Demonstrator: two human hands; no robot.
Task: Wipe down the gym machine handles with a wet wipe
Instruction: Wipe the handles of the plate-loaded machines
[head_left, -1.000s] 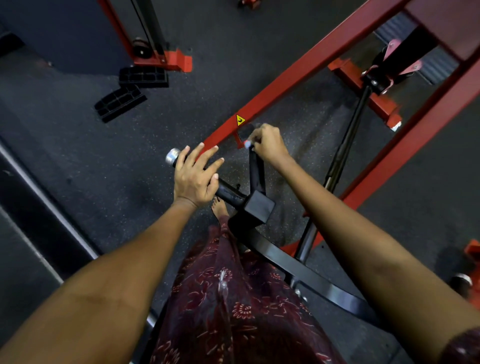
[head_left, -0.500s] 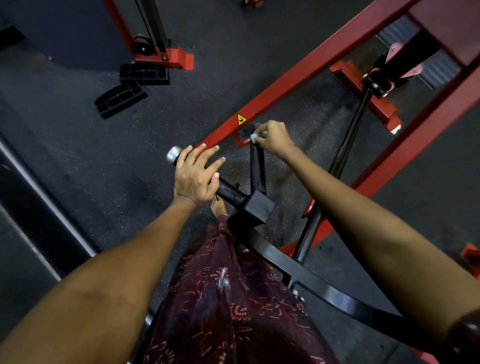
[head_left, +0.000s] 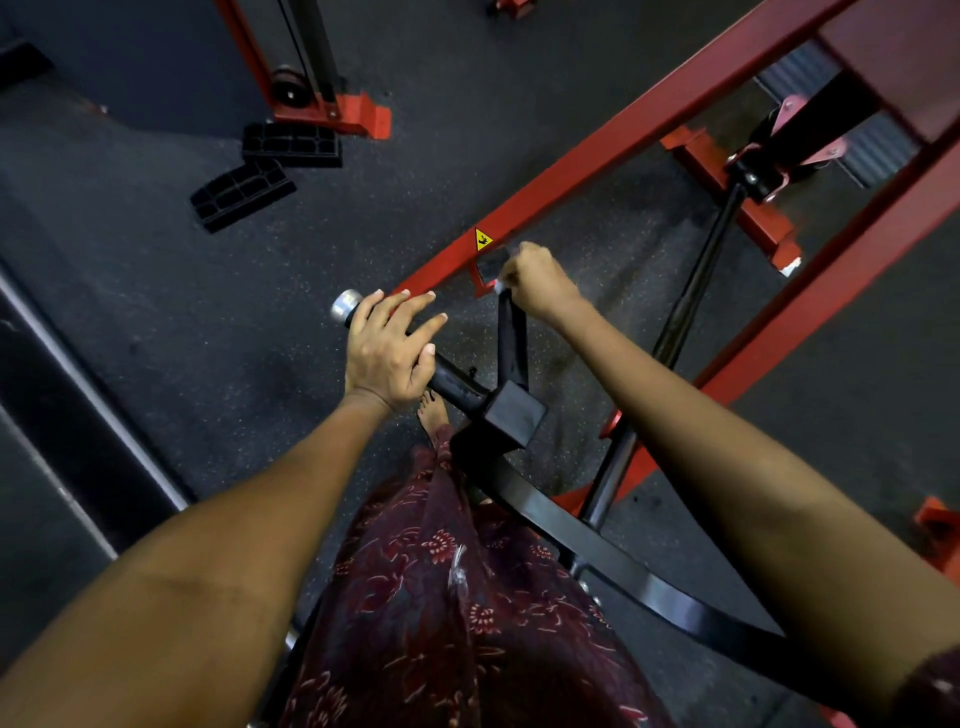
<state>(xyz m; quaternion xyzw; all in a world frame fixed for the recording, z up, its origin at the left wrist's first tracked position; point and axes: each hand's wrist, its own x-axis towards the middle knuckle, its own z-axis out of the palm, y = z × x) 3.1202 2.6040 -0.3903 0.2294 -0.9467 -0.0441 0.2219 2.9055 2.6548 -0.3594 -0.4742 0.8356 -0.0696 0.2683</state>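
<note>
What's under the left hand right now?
The left hand rests on the black side handle, fingers straight; its silver end cap pokes out beyond them. The grip beneath the palm is covered. The wipe is in the right hand.

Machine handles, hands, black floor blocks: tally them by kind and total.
Machine handles: 2 (silver-capped handle, upright handle)
Hands: 2 (left hand, right hand)
Black floor blocks: 2 ()
Total: 6
</note>
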